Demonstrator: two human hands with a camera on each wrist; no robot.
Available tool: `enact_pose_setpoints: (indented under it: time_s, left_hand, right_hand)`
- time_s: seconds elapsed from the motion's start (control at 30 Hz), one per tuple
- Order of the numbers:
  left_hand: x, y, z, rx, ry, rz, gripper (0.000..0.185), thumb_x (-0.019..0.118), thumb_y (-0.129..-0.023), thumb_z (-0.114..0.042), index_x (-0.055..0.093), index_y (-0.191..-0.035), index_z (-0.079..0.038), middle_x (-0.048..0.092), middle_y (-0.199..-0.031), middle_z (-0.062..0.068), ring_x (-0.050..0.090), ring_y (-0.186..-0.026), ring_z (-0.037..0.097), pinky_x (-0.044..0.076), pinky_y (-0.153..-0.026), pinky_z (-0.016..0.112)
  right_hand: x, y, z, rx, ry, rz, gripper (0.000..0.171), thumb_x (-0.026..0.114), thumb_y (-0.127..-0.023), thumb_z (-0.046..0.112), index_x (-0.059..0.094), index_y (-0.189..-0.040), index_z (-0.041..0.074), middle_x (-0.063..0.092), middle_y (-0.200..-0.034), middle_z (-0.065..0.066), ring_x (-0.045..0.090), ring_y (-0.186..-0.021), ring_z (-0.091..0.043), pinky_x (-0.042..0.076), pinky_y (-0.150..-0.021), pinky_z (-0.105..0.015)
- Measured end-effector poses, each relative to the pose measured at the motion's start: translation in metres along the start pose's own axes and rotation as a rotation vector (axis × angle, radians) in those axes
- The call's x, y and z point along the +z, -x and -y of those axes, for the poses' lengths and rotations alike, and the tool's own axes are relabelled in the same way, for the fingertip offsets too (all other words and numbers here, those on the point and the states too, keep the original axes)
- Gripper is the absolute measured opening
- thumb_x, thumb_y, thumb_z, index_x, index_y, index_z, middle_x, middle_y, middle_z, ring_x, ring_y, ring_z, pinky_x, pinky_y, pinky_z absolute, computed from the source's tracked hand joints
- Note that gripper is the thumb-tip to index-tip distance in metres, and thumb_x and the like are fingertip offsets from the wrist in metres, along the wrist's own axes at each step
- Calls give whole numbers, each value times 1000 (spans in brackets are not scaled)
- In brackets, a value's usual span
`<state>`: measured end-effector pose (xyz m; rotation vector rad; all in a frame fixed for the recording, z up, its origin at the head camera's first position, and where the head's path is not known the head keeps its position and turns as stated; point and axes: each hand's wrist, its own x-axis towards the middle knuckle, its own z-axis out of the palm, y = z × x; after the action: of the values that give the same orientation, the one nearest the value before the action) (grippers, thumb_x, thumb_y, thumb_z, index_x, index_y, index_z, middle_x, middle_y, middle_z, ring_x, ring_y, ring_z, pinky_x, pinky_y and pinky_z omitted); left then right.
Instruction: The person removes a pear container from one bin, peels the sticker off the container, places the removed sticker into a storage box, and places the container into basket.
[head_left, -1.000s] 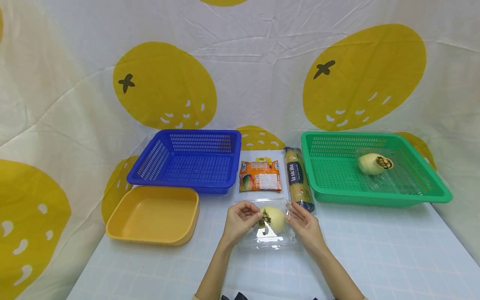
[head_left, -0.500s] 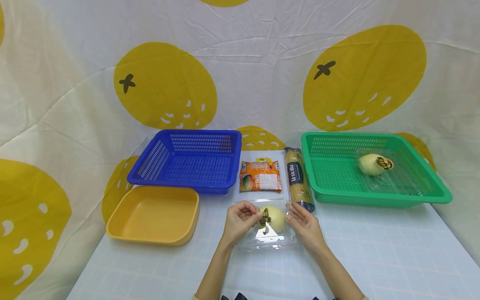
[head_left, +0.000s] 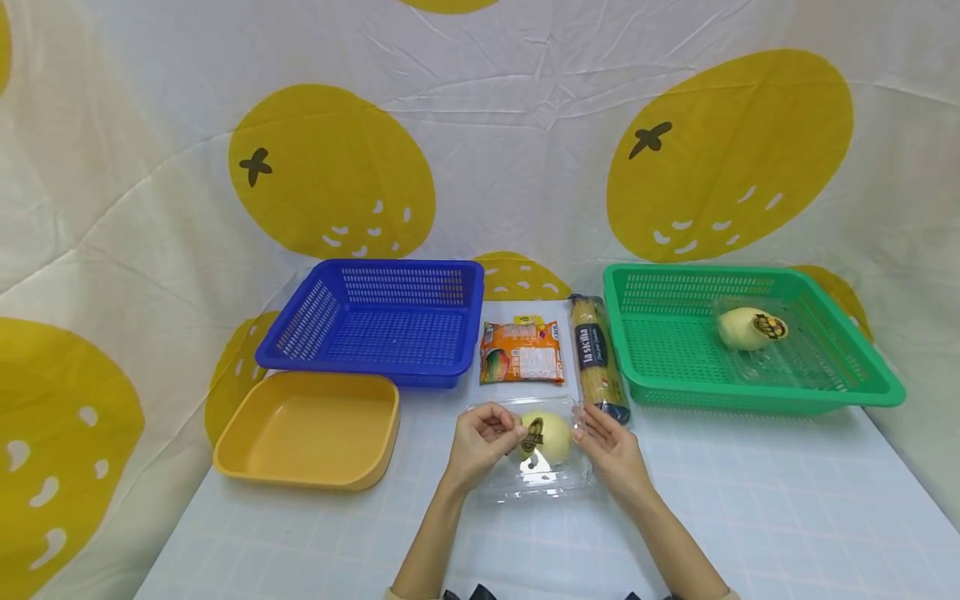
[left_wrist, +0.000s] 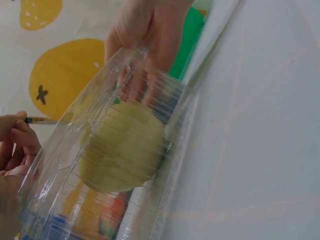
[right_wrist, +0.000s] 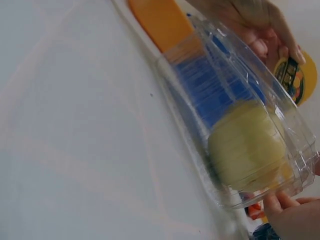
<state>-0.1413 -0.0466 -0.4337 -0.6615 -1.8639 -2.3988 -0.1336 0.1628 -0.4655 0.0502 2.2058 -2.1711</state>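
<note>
A clear plastic clamshell box (head_left: 545, 483) with a pale yellow rounded piece of produce (head_left: 553, 440) inside is at the front middle of the table. My left hand (head_left: 483, 442) pinches a dark oval label sticker (right_wrist: 288, 76) between thumb and finger, above the lid. In the left wrist view the label (left_wrist: 40, 120) shows edge-on, standing off the lid; whether its far edge touches the lid I cannot tell. At the box's right end my right hand (head_left: 617, 454) grips its side, and in the right wrist view the fingers (right_wrist: 276, 200) lie at its lower corner.
Behind the box lie an orange snack packet (head_left: 521, 353) and a bag of spaghetti (head_left: 595, 357). A blue basket (head_left: 375, 367) and a yellow tub (head_left: 307, 481) stand left. The green basket (head_left: 750, 396) at right holds another labelled clear box (head_left: 780, 358) of produce.
The label between my left fingers has tilted and shifted slightly. Both hands and the box have barely moved.
</note>
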Motion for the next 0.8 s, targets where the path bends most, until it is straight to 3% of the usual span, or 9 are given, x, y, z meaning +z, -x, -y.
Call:
enact_pose_setpoints:
  time_s: [0.1, 0.23, 0.37, 0.5, 0.7, 0.8]
  left_hand:
    - [6, 0, -12, 21, -132, -62, 10, 62, -76, 17, 53, -79, 20, 60, -75, 26, 55, -62, 6, 50, -56, 14]
    - [7, -1, -16, 25, -389, -138, 15, 70, -73, 14, 62, -85, 16, 62, -72, 23, 57, -62, 10, 53, -55, 19]
    - [2, 0, -8, -43, -528, -111, 19, 74, -70, 11, 65, -87, 10, 64, -72, 15, 57, -62, 12, 53, -55, 20]
    - [0, 2, -5, -95, -511, -100, 16, 74, -71, 9, 66, -85, 8, 64, -76, 13, 57, -67, 10, 54, -60, 19]
    - [-4, 2, 1, -138, -300, -137, 18, 72, -72, 11, 63, -87, 13, 63, -81, 20, 60, -69, 9, 56, -67, 20]
    - [-2, 2, -6, -139, -218, -141, 18, 69, -72, 16, 61, -88, 17, 62, -82, 22, 60, -70, 8, 55, -68, 19]
  right_hand:
    - [-1, 0, 0, -7, -9, 5, 59, 59, -90, 3, 30, -141, -9, 36, -142, -28, 37, -131, -38, 40, -92, -9]
    - [-2, 1, 0, -6, -14, 6, 59, 58, -91, 3, 29, -141, -9, 35, -143, -28, 36, -132, -38, 39, -92, -8]
    - [-1, 2, 1, -13, -11, 1, 58, 57, -91, 1, 29, -141, -9, 35, -143, -28, 36, -131, -38, 40, -91, -8]
    - [1, 3, 2, -27, -2, -2, 57, 56, -91, -1, 30, -141, -10, 36, -142, -28, 38, -129, -38, 41, -91, -9]
    - [2, 3, 4, -14, -6, -21, 57, 57, -91, -1, 31, -140, -10, 37, -141, -29, 39, -129, -38, 41, -90, -9]
    - [3, 2, 4, -2, -10, -36, 56, 56, -90, -3, 32, -139, -10, 39, -140, -28, 40, -127, -37, 42, -90, -9]
